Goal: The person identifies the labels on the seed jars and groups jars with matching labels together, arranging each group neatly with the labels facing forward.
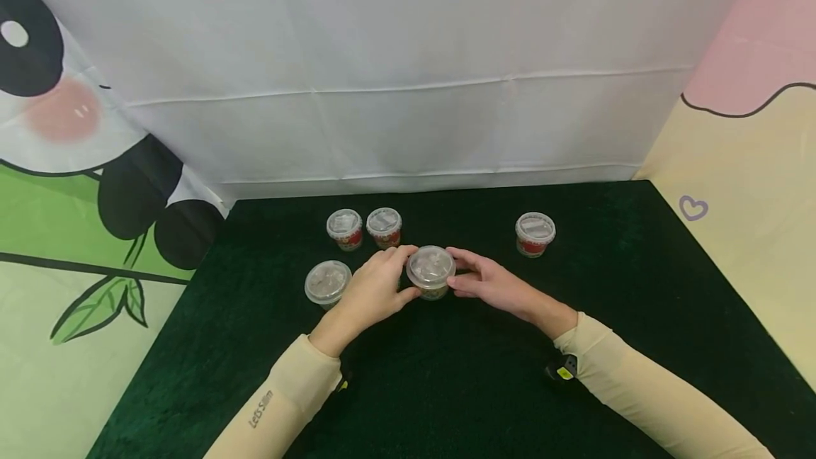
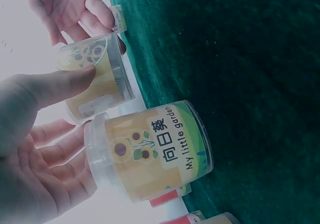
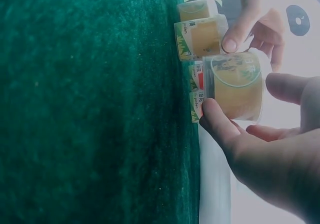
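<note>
Between my two hands stands an upright, clear-lidded tub [image 1: 431, 268] with a yellow label of sunflowers. My right hand [image 1: 494, 285] grips it from the right, thumb and fingers apart around its side [image 3: 237, 86]. From the left, my left hand [image 1: 376, 282] holds the same tub, its thumb lying across the label in the left wrist view. Under my left palm is a second sunflower tub [image 2: 155, 154], mostly hidden in the head view. A third clear-lidded tub [image 1: 328, 282] stands just left of that hand.
Two smaller red-labelled tubs [image 1: 344, 228] [image 1: 384, 227] stand side by side behind my left hand. Another red-labelled tub [image 1: 535, 234] is at the back right. Dark green cloth [image 1: 446, 388] covers the table, with a white cloth wall [image 1: 408, 126] behind and printed side panels.
</note>
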Tool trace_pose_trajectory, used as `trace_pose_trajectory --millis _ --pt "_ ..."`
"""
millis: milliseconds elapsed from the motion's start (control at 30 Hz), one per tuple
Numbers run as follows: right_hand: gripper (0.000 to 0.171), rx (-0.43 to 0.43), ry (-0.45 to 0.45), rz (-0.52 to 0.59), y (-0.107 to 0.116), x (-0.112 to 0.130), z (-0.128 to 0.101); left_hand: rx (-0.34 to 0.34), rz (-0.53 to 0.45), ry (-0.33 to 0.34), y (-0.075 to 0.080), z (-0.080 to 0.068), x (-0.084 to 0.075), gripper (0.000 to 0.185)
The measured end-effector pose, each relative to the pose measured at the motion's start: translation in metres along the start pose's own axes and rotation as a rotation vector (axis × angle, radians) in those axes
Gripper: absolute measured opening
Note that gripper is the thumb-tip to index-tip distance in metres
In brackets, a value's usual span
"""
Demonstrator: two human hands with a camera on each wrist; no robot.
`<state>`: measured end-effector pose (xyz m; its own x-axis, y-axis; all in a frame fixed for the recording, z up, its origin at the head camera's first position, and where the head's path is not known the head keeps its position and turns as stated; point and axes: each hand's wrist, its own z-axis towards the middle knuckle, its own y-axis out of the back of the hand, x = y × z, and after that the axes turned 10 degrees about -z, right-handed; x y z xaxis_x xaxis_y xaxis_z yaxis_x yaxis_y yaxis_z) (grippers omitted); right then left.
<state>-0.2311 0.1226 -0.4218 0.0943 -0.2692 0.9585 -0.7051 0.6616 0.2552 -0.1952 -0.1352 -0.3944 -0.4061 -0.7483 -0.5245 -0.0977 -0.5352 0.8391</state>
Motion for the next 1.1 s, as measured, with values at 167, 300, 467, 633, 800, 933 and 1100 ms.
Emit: trace_pose_trajectory --millis 167,300,467,633,800,933,1100 --pt "0.074 -0.003 -0.013 -0.02 -0.001 0.0 -0.002 0.03 0.032 -0.005 -0.003 0.002 -0.001 0.068" --pt "0.075 -0.002 -0.024 -0.047 -0.001 -0.002 -0.004 0.053 0.068 -0.001 -0.006 0.004 -0.002 0.067" --pt "0.076 -0.003 -0.038 -0.107 -0.002 -0.007 -0.004 0.076 0.089 0.0 -0.008 0.005 -0.004 0.065" --pt "0.075 0.004 -0.038 -0.117 -0.003 -0.009 -0.006 0.093 0.098 -0.001 -0.009 0.005 -0.005 0.065" --pt "0.075 0.002 -0.046 -0.122 -0.003 -0.01 -0.007 0.096 0.115 -0.021 -0.01 0.005 -0.005 0.065" --pt "0.076 0.007 -0.052 -0.129 -0.003 -0.01 -0.008 0.095 0.117 -0.031 -0.012 0.005 -0.004 0.065" --pt "0.075 0.019 -0.071 -0.121 -0.002 -0.008 -0.009 0.086 0.118 -0.046 -0.014 0.004 -0.004 0.064"
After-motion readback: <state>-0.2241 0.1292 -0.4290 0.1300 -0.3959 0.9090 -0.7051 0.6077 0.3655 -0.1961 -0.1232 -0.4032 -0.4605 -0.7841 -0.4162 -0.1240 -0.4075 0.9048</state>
